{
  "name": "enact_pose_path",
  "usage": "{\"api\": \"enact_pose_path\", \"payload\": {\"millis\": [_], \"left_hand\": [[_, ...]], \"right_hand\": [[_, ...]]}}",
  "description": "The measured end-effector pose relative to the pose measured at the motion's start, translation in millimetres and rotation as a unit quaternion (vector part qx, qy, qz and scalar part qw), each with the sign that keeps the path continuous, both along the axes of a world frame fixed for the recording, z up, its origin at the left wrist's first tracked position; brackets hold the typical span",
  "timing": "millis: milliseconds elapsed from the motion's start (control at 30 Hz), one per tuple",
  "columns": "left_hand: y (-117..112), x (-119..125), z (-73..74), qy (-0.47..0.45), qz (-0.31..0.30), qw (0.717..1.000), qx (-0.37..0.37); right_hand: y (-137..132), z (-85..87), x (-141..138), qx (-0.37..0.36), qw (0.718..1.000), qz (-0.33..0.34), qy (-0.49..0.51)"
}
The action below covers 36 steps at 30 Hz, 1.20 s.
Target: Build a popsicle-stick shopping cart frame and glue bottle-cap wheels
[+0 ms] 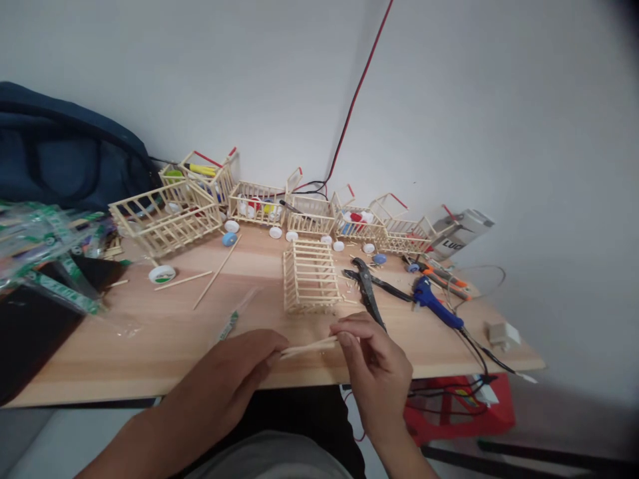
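Observation:
Between my two hands, near the table's front edge, are thin wooden sticks (310, 347); they look like a pair lying side by side. My left hand (244, 362) pinches their left end, and my right hand (372, 359) grips the right end between thumb and fingers. Just beyond them stands a small slatted frame (313, 276) built from the same kind of sticks. Dark pliers (368, 289) lie to its right, their handles pointing toward my right hand. A narrow clear wrapper with green print (228, 326) lies beyond my left hand.
Several stick-built carts (257, 203) with bottle-cap wheels line the wall. A blue glue gun (436, 303) lies at right with its cable. Plastic packets (54, 259) cover a dark panel at left, before a blue bag (70, 150). Loose sticks (217, 273) lie mid-table.

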<state>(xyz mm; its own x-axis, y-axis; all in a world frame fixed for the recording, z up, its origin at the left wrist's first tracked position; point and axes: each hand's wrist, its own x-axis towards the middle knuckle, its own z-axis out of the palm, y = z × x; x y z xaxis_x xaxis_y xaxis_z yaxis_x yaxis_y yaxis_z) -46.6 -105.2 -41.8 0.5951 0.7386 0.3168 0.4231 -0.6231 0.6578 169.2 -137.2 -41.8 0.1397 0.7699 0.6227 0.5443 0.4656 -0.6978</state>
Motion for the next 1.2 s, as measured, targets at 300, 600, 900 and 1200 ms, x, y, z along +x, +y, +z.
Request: {"api": "enact_pose_path", "payload": {"millis": [300,600,900,1200], "left_hand": [[-7,-2,-13.7,-0.059,0.028,0.995,-0.082],[-13,0,-16.0,-0.056,-0.019,0.993,-0.105],[-4,-3,-17.3,-0.055,0.024,0.995,-0.081],[-2,-2,-21.6,-0.028,0.041,0.997,-0.063]], "right_hand": [[-2,3.5,-3,-0.036,0.994,0.074,-0.071],[-2,-6.7,-6,-0.081,0.988,0.107,-0.080],[-1,-4.4,-5,-0.143,0.985,0.093,0.004],[-5,-3.3,-1,-0.104,0.990,0.043,-0.084]]}}
